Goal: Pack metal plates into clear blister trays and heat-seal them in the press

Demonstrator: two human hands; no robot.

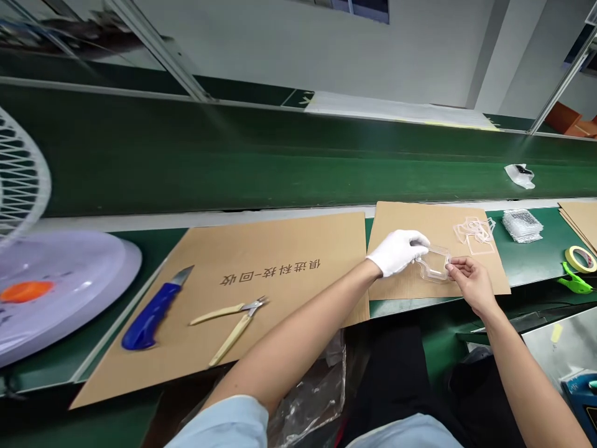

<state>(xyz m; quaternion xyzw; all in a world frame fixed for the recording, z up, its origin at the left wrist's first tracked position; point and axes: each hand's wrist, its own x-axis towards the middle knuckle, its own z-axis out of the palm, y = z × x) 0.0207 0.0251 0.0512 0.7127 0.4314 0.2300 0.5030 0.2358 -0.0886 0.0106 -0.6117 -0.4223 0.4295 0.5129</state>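
Note:
A small clear plastic frame-like part [435, 264] is held between my two hands above a cardboard sheet [396, 224]. My left hand [400, 251], in a white glove, pinches its left side. Bare, my right hand [471, 281] grips its right edge with thumb and fingertips. To the right on the same cardboard lie several thin white frames [474, 231] in a loose pile. Beyond them a stack of clear plastic pieces [522, 225] rests on the green bench.
A blue-handled knife [152, 316] and open cutting pliers [237, 323] lie on a printed cardboard sheet [270, 249] at left. A fan base [93, 274] stands far left. Yellow tape [581, 259] and a green-handled tool [574, 280] sit right. A small wrapped item [520, 176] lies on the green belt.

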